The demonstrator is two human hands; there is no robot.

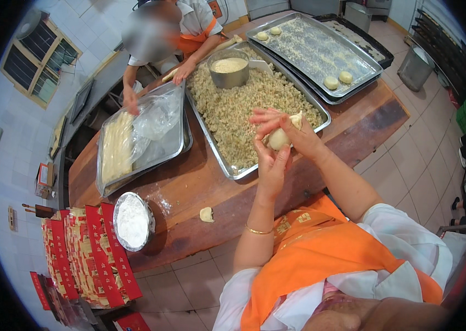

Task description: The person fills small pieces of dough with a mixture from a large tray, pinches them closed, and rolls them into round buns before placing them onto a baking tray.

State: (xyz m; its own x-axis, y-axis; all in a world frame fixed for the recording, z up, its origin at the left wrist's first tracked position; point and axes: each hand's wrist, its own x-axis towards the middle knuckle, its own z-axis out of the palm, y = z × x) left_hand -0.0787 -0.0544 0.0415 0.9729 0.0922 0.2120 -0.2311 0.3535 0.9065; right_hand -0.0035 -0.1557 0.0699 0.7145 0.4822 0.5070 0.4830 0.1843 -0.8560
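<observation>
A pale, round filled dough ball (278, 139) is held between my two hands, above the near right edge of a tray of crumbly filling (244, 118). My left hand (270, 168) cups the ball from below, with the thumb against its side. Around its upper side curls my right hand (304, 140), and a pinched tip of dough sticks up by the right thumb. Part of the ball is hidden by the fingers. On the wooden table (189, 209) to the left lies a small loose dough piece (206, 214).
A metal bowl of yellowish crumbs (228, 69) sits in the filling. At far right, several dough balls rest on a floured tray (315, 52). A bowl of white flour (133, 222) stands left. Across the table, another person's hands (130, 100) are over a plastic-covered tray with dough (116, 144).
</observation>
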